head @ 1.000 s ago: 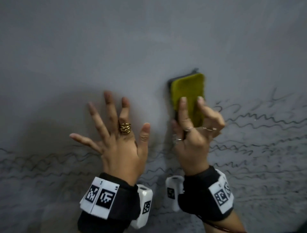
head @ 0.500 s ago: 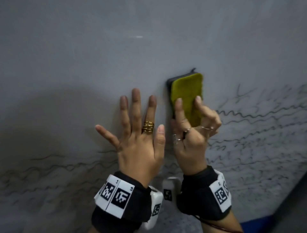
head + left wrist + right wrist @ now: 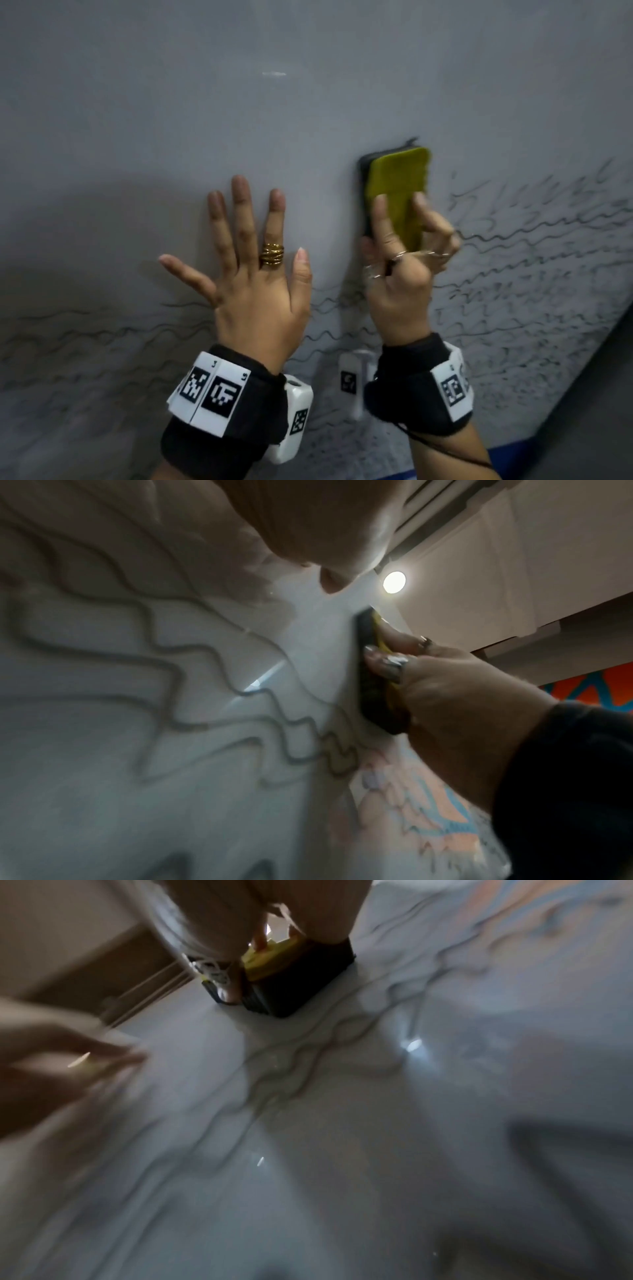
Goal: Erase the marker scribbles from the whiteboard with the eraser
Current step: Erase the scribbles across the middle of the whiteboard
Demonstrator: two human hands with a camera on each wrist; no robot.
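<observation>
The eraser (image 3: 397,192) has its lower end hidden behind the right hand (image 3: 400,284); the right-wrist view is blurred.

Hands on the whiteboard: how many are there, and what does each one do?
2. The left hand lies spread flat on the whiteboard. The right hand is beside it, its fingers holding the eraser against the board.
</observation>
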